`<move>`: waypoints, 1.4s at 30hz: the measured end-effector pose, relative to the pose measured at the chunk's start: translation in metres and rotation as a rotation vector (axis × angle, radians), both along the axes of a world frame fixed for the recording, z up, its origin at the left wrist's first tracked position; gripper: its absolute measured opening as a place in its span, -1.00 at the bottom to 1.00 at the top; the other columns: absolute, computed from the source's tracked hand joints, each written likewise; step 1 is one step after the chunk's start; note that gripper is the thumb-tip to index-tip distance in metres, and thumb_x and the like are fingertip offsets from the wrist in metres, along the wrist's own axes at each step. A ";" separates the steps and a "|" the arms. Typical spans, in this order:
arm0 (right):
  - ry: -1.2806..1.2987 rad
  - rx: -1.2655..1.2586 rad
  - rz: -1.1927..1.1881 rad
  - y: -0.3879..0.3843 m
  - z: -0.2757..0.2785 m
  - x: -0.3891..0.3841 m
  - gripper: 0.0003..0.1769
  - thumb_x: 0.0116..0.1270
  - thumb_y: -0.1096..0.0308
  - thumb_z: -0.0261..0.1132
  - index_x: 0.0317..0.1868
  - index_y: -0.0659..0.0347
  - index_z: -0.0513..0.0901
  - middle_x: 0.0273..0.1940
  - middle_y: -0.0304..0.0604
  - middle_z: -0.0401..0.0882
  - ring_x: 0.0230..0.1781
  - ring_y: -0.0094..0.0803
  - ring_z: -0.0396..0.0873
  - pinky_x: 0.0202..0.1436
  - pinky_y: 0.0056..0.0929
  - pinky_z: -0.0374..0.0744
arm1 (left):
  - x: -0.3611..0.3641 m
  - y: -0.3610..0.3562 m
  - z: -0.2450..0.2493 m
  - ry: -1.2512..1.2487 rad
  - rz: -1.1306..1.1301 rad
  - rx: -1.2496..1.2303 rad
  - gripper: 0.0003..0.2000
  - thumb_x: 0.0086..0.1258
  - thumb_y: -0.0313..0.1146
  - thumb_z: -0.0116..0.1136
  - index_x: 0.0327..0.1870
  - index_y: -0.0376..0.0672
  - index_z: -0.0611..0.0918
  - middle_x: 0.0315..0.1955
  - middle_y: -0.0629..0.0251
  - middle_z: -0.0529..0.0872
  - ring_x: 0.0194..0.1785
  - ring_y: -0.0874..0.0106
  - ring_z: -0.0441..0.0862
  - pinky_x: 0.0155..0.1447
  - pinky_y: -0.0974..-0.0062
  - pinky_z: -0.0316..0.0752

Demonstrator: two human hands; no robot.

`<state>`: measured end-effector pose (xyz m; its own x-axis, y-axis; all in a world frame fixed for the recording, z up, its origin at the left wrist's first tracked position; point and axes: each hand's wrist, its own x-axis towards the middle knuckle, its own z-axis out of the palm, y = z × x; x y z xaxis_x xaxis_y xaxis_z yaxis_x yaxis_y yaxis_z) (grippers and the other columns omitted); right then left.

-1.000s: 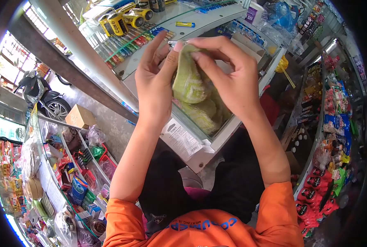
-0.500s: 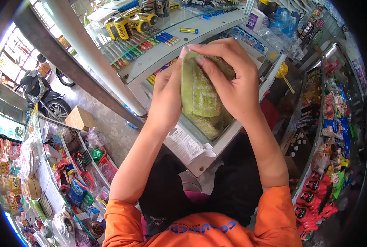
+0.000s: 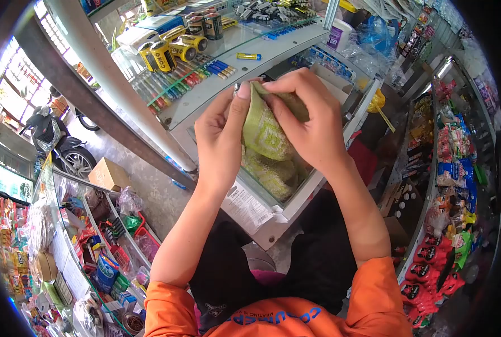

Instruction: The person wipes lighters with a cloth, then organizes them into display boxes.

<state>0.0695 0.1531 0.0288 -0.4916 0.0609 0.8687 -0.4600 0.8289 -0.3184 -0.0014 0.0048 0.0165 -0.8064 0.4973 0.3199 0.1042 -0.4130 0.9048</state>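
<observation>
Both of my hands are raised over the corner of a glass display case (image 3: 284,213), working on a green patterned cloth (image 3: 268,132). My left hand (image 3: 219,135) is closed at the cloth's left edge, its thumb pointing up along it. A small silvery tip (image 3: 237,88) shows beside that thumb; what it belongs to is hidden by the fingers. My right hand (image 3: 316,126) pinches the top of the cloth between thumb and fingers. The cloth is folded to a peak at the top, and its lower part droops loosely over the case.
Yellow-and-black batteries (image 3: 159,56) and a single yellow-and-blue battery (image 3: 248,57) rest on the glass counter. A printed white card (image 3: 249,209) lies at the case's near corner. A metal post (image 3: 115,95) slants at left; packed shelves (image 3: 450,185) line the right.
My hands and the cloth have shifted slightly down and left in view. The cloth's top is now bunched to a peak, and a silvery tip shows at my left thumb.
</observation>
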 end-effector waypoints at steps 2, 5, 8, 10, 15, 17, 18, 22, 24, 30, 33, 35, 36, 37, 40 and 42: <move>-0.040 -0.045 -0.034 0.006 -0.003 -0.001 -0.78 0.35 0.61 0.42 -0.02 0.26 0.67 -0.17 -0.03 0.69 -0.12 0.00 0.73 -0.06 -0.21 0.64 | 0.000 -0.002 0.000 -0.018 -0.014 0.012 -0.61 0.79 -0.15 0.14 0.24 -0.35 0.74 -0.21 0.44 0.78 -0.15 0.73 0.60 -0.04 0.70 0.50; -0.069 -0.104 -0.081 0.004 -0.006 -0.002 -0.79 0.36 0.59 0.42 -0.02 0.25 0.68 -0.17 -0.05 0.69 -0.11 -0.03 0.74 -0.06 -0.21 0.65 | -0.004 0.001 -0.006 0.007 0.011 0.009 -0.61 0.79 -0.16 0.14 0.27 -0.35 0.73 -0.14 0.40 0.80 -0.09 0.70 0.63 0.02 0.68 0.52; 0.009 -0.047 -0.058 -0.004 0.001 0.002 -0.80 0.39 0.55 0.43 -0.01 0.23 0.69 -0.17 -0.05 0.69 -0.14 -0.05 0.74 -0.07 -0.22 0.65 | -0.009 0.002 -0.012 0.073 0.061 -0.011 -0.62 0.79 -0.19 0.14 0.32 -0.34 0.71 -0.07 0.35 0.81 -0.04 0.67 0.64 0.09 0.65 0.54; 0.029 0.002 -0.034 -0.009 0.001 0.000 -0.81 0.39 0.55 0.42 -0.01 0.24 0.69 -0.17 -0.05 0.69 -0.15 -0.05 0.74 -0.07 -0.22 0.65 | -0.008 0.005 -0.013 0.102 0.038 0.046 -0.63 0.79 -0.25 0.13 0.37 -0.34 0.69 -0.01 0.31 0.82 0.02 0.64 0.68 0.17 0.61 0.57; 0.004 -0.117 -0.073 -0.004 0.000 0.001 -0.82 0.41 0.55 0.41 -0.01 0.24 0.69 -0.17 -0.04 0.68 -0.13 -0.04 0.74 -0.06 -0.19 0.66 | -0.004 -0.007 -0.008 0.066 -0.033 0.009 -0.63 0.78 -0.27 0.13 0.39 -0.34 0.67 0.02 0.29 0.82 0.05 0.63 0.69 0.18 0.59 0.58; -0.013 -0.112 -0.069 -0.005 0.005 0.005 -0.80 0.40 0.56 0.41 0.01 0.24 0.69 -0.16 -0.04 0.69 -0.13 -0.03 0.75 -0.06 -0.19 0.66 | -0.001 -0.007 -0.002 0.061 -0.064 -0.027 -0.62 0.78 -0.26 0.13 0.40 -0.33 0.67 0.03 0.29 0.82 0.07 0.63 0.69 0.20 0.58 0.58; 0.029 -0.063 -0.044 -0.007 0.007 0.004 -0.80 0.41 0.56 0.40 0.01 0.24 0.69 -0.16 -0.04 0.69 -0.13 -0.04 0.74 -0.06 -0.20 0.66 | 0.000 -0.007 0.001 -0.013 -0.133 0.047 -0.61 0.79 -0.25 0.11 0.42 -0.32 0.66 0.05 0.29 0.82 0.09 0.62 0.69 0.23 0.57 0.57; 0.010 -0.058 -0.061 -0.002 0.005 0.007 -0.80 0.40 0.56 0.41 0.00 0.23 0.71 -0.17 -0.06 0.70 -0.13 -0.06 0.75 -0.06 -0.22 0.66 | -0.009 -0.005 -0.009 -0.104 -0.202 -0.016 -0.58 0.79 -0.27 0.04 0.49 -0.31 0.61 0.16 0.27 0.79 0.16 0.59 0.69 0.32 0.56 0.55; -0.036 -0.089 -0.080 -0.002 0.005 0.007 -0.80 0.39 0.55 0.41 0.00 0.22 0.71 -0.16 -0.06 0.70 -0.12 -0.06 0.75 -0.05 -0.22 0.67 | -0.009 0.002 -0.014 -0.099 -0.178 0.046 -0.59 0.77 -0.32 0.06 0.49 -0.33 0.61 0.18 0.26 0.79 0.18 0.58 0.70 0.33 0.56 0.55; -0.033 0.030 -0.008 -0.001 0.005 0.009 -0.81 0.39 0.51 0.44 -0.02 0.19 0.72 -0.17 -0.05 0.69 -0.13 -0.04 0.73 -0.06 -0.21 0.66 | -0.012 -0.005 -0.010 -0.114 -0.127 0.071 -0.62 0.69 -0.47 0.14 0.44 -0.39 0.63 0.14 0.19 0.83 0.15 0.56 0.73 0.27 0.57 0.60; -0.044 -0.004 -0.053 0.003 0.005 0.007 -0.82 0.40 0.49 0.45 -0.02 0.19 0.72 -0.17 -0.06 0.70 -0.13 -0.03 0.74 -0.05 -0.21 0.66 | -0.012 -0.005 -0.010 0.005 -0.075 0.002 -0.66 0.65 -0.53 0.20 0.37 -0.40 0.68 0.06 0.17 0.86 0.07 0.55 0.77 0.18 0.58 0.64; -0.005 -0.130 -0.138 0.006 0.004 0.006 -0.82 0.39 0.49 0.45 -0.02 0.18 0.72 -0.17 -0.06 0.69 -0.13 -0.02 0.73 -0.06 -0.20 0.66 | -0.010 -0.004 -0.012 0.127 -0.031 -0.056 -0.67 0.62 -0.55 0.23 0.33 -0.40 0.71 0.03 0.17 0.87 0.02 0.56 0.79 0.14 0.58 0.66; 0.011 -0.145 -0.150 0.006 0.004 0.006 -0.82 0.39 0.51 0.44 -0.03 0.20 0.71 -0.16 -0.07 0.71 -0.12 -0.03 0.74 -0.05 -0.21 0.66 | -0.009 -0.003 -0.013 0.123 -0.024 -0.054 -0.69 0.61 -0.56 0.25 0.31 -0.39 0.72 -0.01 0.18 0.88 -0.01 0.57 0.79 0.11 0.59 0.66; 0.012 -0.143 -0.150 0.007 0.004 0.007 -0.82 0.39 0.51 0.44 -0.03 0.20 0.71 -0.16 -0.07 0.71 -0.12 -0.03 0.74 -0.05 -0.21 0.66 | -0.008 -0.003 -0.013 0.121 -0.016 -0.052 -0.70 0.60 -0.57 0.27 0.28 -0.39 0.74 -0.05 0.20 0.89 -0.03 0.58 0.79 0.08 0.60 0.66; -0.079 0.093 -0.021 0.006 0.004 0.009 -0.84 0.38 0.53 0.43 -0.06 0.25 0.71 -0.15 -0.07 0.73 -0.12 -0.09 0.75 -0.02 -0.23 0.67 | -0.009 -0.006 -0.011 0.179 0.020 -0.095 -0.71 0.62 -0.56 0.26 0.29 -0.38 0.74 -0.07 0.20 0.88 -0.04 0.59 0.78 0.07 0.62 0.65; -0.099 -0.031 -0.023 0.006 0.003 0.009 -0.83 0.38 0.52 0.44 -0.05 0.24 0.71 -0.15 -0.08 0.74 -0.12 -0.12 0.76 -0.03 -0.26 0.66 | -0.011 -0.007 -0.011 0.163 0.000 -0.072 -0.69 0.62 -0.57 0.24 0.31 -0.40 0.72 -0.01 0.19 0.87 0.02 0.58 0.77 0.13 0.58 0.65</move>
<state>0.0789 0.1595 0.0320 -0.5728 0.0990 0.8137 -0.4061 0.8280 -0.3866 -0.0125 -0.0017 0.0052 -0.7469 0.5236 0.4098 0.2516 -0.3480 0.9031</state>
